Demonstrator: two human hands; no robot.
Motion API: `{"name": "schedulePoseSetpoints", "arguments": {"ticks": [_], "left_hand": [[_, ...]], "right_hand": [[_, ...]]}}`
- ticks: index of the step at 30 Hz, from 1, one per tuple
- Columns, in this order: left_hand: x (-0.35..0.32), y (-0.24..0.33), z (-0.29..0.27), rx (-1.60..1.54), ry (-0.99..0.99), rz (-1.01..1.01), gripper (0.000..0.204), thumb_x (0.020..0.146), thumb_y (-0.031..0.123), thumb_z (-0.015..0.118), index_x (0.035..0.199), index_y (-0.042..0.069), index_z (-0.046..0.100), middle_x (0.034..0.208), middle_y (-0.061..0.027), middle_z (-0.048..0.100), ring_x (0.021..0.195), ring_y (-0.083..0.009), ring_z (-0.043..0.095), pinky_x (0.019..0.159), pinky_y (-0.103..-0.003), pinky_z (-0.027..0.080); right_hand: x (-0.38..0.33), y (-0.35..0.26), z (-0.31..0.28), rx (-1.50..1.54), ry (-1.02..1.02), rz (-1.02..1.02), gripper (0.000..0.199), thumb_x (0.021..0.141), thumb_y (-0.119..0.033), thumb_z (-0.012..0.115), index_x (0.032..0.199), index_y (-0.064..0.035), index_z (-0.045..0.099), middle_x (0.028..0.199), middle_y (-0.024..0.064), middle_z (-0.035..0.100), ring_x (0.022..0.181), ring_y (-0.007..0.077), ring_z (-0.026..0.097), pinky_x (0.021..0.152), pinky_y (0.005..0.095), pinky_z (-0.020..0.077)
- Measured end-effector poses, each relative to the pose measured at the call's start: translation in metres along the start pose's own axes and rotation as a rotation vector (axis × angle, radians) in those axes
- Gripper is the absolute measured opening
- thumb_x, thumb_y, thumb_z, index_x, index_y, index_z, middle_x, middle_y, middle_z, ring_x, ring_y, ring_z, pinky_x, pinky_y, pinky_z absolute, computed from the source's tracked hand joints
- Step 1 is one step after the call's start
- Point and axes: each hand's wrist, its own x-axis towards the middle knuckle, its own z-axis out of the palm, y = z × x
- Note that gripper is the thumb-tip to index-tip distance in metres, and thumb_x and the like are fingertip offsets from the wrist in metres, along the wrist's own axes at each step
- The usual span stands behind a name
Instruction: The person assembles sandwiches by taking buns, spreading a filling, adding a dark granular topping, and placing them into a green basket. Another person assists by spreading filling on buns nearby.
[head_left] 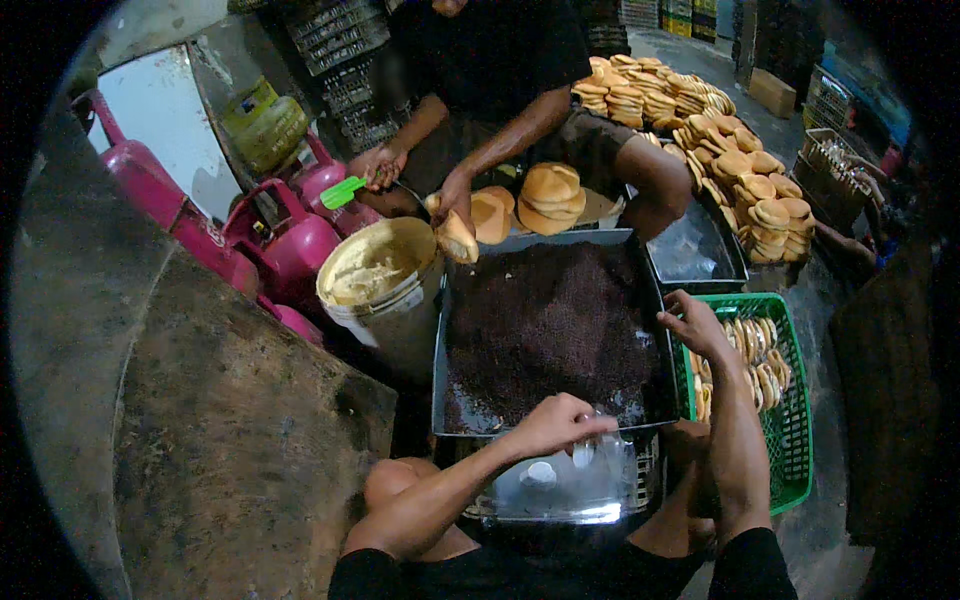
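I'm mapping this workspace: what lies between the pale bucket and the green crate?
In the head view, the metal tray of dark granules lies between the bucket and the crate, with the right hand at the tray's right rim.

You got a dim frame, black vignetting all round, straight edges bowed toward the rim. Glare streaked the clear plastic cover (565, 500) nearest you; the white panel (170, 130) read bright. Dark granules (550, 330) lost detail, and your far right sank into shadow.

Dim room, grey floor (822, 305); pale wall (150, 22) upper left; white panel (165, 125) below; dark stacked crates (337, 42).
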Motion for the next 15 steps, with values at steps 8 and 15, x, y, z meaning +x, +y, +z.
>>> {"name": "schedulePoseSetpoints", "arguments": {"ticks": [8,15], "left_hand": [[-0.016,-0.012,-0.041,-0.736,0.739,0.043,0.063,0.104,0.053,0.029,0.108,-0.001,0.061,0.091,-0.0122,0.07,0.078,-0.0219,0.07,0.065,-0.034,0.059],[-0.035,-0.02,-0.08,-0.696,0.786,0.241,0.057,0.102,0.054,0.036,0.125,0.006,0.056,0.12,-0.0099,0.063,0.108,-0.0203,0.06,0.085,-0.04,0.054]], "right_hand": [[-0.042,0.001,-0.013,0.133,-0.032,0.115,0.047,0.089,-0.034,0.07,0.122,-0.0022,0.058,0.111,0.0201,0.067,0.099,0.0318,0.065,0.085,0.0407,0.0511],[-0.063,0.019,-0.007,0.105,-0.052,0.112,0.049,0.089,-0.038,0.07,0.12,-0.0022,0.059,0.105,0.0197,0.067,0.094,0.0285,0.064,0.082,0.0382,0.0507]]}}
